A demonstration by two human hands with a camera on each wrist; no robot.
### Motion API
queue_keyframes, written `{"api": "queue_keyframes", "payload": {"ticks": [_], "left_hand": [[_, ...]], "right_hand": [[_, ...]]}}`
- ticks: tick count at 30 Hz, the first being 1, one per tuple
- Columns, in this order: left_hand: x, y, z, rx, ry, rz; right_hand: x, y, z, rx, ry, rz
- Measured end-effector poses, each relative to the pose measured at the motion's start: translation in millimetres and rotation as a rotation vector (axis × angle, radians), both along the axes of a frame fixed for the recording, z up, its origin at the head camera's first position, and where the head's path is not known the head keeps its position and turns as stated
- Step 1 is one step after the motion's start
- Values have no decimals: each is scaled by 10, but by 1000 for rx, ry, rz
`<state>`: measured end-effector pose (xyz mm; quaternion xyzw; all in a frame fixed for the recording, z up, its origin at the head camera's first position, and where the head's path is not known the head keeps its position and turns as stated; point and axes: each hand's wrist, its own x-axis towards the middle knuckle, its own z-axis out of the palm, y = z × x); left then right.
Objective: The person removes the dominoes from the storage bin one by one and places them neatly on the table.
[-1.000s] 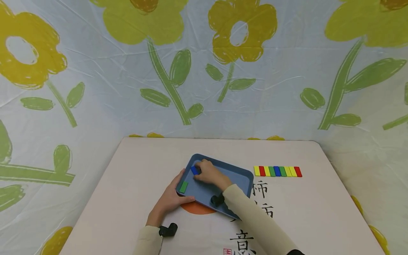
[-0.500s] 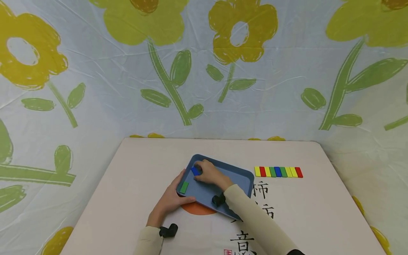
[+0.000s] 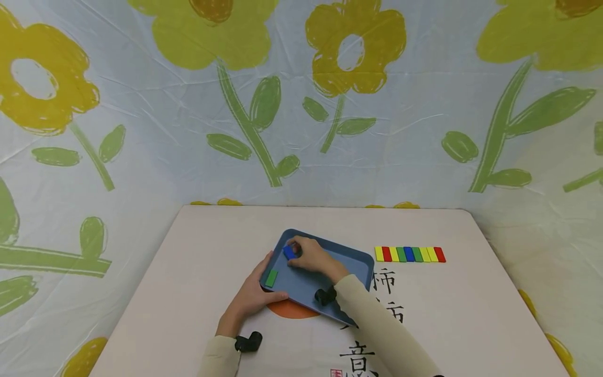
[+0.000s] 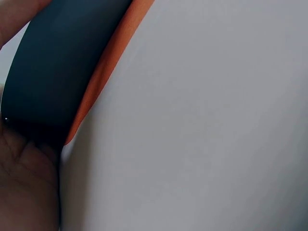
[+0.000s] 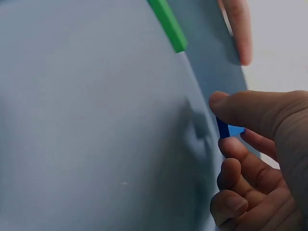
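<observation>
My left hand (image 3: 252, 291) holds the near-left corner of a blue-grey tray (image 3: 346, 269), its thumb along the near edge and its fingers along the left side. The left wrist view shows the palm (image 4: 24, 187) against the corner of the tray (image 4: 62, 57). Over the tray's far-left part, my right hand (image 3: 313, 257) pinches a small blue block (image 3: 289, 252) between thumb and fingers. In the right wrist view this blue block (image 5: 223, 127) is partly hidden by the thumb. A green block (image 3: 271, 278) lies in the tray by its left wall, close to my left hand.
Right of the tray, several yellow, red, green and blue blocks (image 3: 410, 254) lie side by side in a row. Beneath the tray, the table cover (image 3: 202, 251) bears an orange print (image 3: 293, 310) and black characters (image 3: 357, 361). Flowered cloth (image 3: 188, 136) surrounds the table.
The blue block has shifted slightly to the right in my right hand's pinch, and that hand has moved a little the same way. My left hand and the tray stay in place.
</observation>
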<state>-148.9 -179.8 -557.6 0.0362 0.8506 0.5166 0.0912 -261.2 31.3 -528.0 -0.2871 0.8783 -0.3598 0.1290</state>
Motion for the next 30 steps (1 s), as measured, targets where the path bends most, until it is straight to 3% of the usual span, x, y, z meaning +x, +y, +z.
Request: {"api": "queue_keyframes", "payload": {"ticks": [10, 30], "left_hand": [[4, -5, -10, 1, 4, -1], [19, 9, 13, -15, 9, 8]], "right_hand": [[51, 130, 149, -116, -30, -6], [247, 620, 251, -192, -32, -69]]}}
